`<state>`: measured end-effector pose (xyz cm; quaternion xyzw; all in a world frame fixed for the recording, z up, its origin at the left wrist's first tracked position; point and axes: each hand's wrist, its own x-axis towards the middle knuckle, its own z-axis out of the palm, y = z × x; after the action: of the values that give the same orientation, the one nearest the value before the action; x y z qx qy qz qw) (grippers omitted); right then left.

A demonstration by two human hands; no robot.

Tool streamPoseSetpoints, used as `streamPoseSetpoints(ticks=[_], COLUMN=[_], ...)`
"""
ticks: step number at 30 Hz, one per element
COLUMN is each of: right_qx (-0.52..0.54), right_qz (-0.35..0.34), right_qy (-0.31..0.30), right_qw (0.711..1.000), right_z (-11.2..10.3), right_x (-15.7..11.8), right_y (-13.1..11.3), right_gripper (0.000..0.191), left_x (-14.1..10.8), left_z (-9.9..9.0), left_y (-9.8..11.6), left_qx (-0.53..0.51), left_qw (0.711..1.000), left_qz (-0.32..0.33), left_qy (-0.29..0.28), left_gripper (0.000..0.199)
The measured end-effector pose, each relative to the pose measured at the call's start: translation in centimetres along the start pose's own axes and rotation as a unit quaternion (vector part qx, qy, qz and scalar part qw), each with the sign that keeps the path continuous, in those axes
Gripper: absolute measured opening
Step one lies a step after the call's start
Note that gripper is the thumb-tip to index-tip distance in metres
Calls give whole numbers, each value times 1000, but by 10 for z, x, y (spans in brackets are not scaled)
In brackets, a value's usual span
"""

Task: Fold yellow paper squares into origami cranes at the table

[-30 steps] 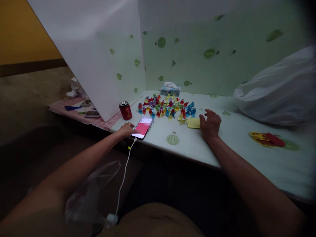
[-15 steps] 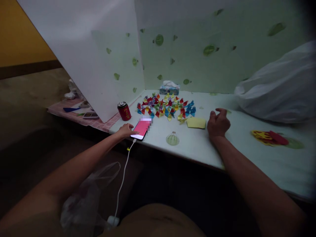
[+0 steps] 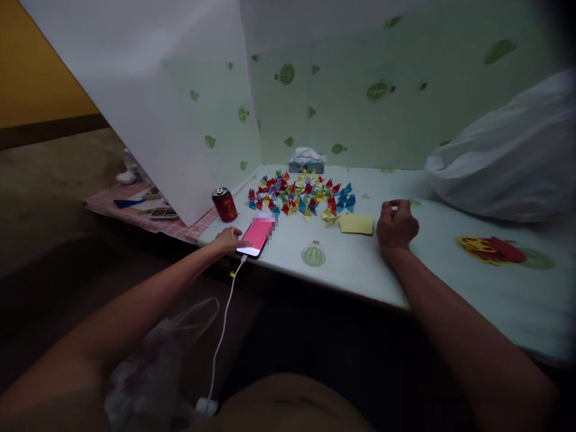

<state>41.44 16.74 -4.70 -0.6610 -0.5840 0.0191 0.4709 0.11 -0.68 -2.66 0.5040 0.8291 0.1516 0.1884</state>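
My left hand (image 3: 228,239) is at the left edge of a smartphone (image 3: 255,236) that lies on the table's front edge. The thumb reaches over the lower part of its lit pink screen, and the other fingers bend beside it. A white charging cable (image 3: 226,318) runs from the phone down to a white charger (image 3: 206,407). My right hand (image 3: 398,224) rests on the table with its fingers curled in and nothing visible in them. Just left of it lies a folded yellow paper (image 3: 356,224). Many small folded paper cranes (image 3: 308,189) in several colours stand behind.
A red drink can (image 3: 224,204) stands left of the cranes, beside a white panel (image 3: 180,120). A tissue box (image 3: 307,162) is at the back. On the right are red and yellow paper pieces (image 3: 490,249) and a big white plastic bag (image 3: 508,156). A clear bag (image 3: 153,366) hangs below.
The fingers of my right hand have curled in further. My left hand stays at the phone with its thumb over the screen. The view has shifted slightly.
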Motion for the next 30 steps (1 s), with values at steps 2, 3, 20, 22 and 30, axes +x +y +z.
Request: streamPoseSetpoints(ticks=[2, 3, 20, 22, 30], right_qx=[2, 2, -1, 1, 7], right_qz=[-2, -2, -9, -12, -8], right_qy=[5, 5, -15, -17, -17], right_qw=[1000, 1000, 1000, 1000, 1000], right_z=[1, 1, 3, 3, 2], right_x=[0, 0, 0, -1, -1], right_y=[1, 2, 1, 0, 2], right_gripper=[28, 28, 26, 27, 26], left_x=[0, 0, 0, 0, -2], left_z=[0, -1, -4, -5, -3], left_y=[0, 0, 3, 4, 5], left_qx=[-3, -4, 7, 10, -7], left_qw=[1000, 1000, 1000, 1000, 1000], left_qz=[2, 2, -7, -5, -9], left_qy=[-1, -1, -17, -19, -6], left_gripper=[79, 79, 83, 82, 78])
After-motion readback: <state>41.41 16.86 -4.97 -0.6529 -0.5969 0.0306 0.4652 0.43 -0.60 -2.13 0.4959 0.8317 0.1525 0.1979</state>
